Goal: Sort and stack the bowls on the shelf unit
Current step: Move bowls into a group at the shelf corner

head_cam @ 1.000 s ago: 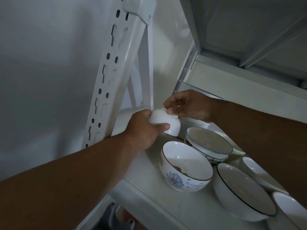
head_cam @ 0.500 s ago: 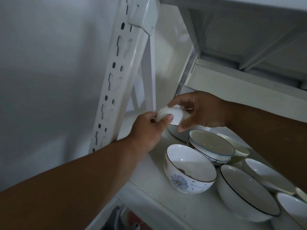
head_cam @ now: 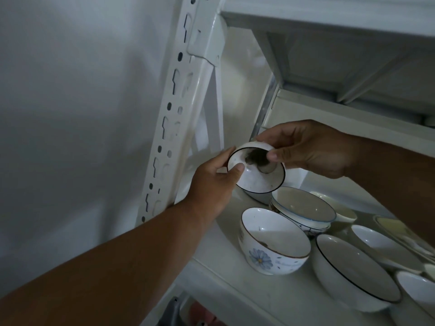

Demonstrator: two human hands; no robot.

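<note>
A small white bowl with a thin black rim (head_cam: 255, 178) is tipped toward me above the back left of the shelf, a dark smudge inside it. My left hand (head_cam: 211, 182) grips its left edge, thumb on the inside. My right hand (head_cam: 306, 149) holds its upper right edge, thumb over the rim. Below on the white shelf (head_cam: 226, 243) stand a daisy-printed bowl (head_cam: 273, 243), a blue-rimmed bowl (head_cam: 303, 210) stacked on another, and a wide black-rimmed bowl (head_cam: 353, 274).
Several more white bowls (head_cam: 381, 245) crowd the shelf's right side. A perforated white upright post (head_cam: 174, 109) stands left of my hands. The upper shelf (head_cam: 329, 17) hangs low overhead. A white wall fills the left.
The small bowl, upside down on the shelf a second ago, has been lifted and turned so its inside faces me. Both hands kept hold of it.
</note>
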